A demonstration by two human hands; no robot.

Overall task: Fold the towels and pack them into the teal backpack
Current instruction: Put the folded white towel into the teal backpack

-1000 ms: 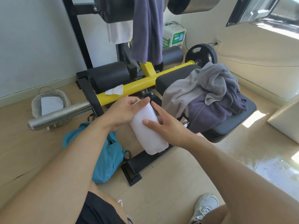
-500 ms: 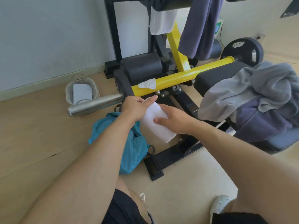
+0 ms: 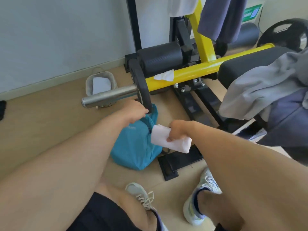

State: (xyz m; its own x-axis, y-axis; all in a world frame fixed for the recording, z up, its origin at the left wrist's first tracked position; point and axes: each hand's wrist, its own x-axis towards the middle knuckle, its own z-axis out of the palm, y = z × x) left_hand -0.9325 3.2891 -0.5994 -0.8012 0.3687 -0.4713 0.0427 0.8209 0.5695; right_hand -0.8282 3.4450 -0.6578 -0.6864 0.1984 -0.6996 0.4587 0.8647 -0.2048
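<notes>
The teal backpack [image 3: 135, 144] sits on the floor, leaning under the end of the weight machine's steel bar [image 3: 108, 97]. The left hand [image 3: 135, 112] pinches the backpack's top edge, holding the mouth up. The right hand [image 3: 177, 131] has its grip closed around a folded white towel [image 3: 170, 142], just beside the backpack's opening, not yet inside. If the thin fabric slips from the left hand, the mouth may collapse and the towel could catch on the rim and unfold. More towels [image 3: 266, 90] lie heaped on the machine's pad, well right of the backpack.
</notes>
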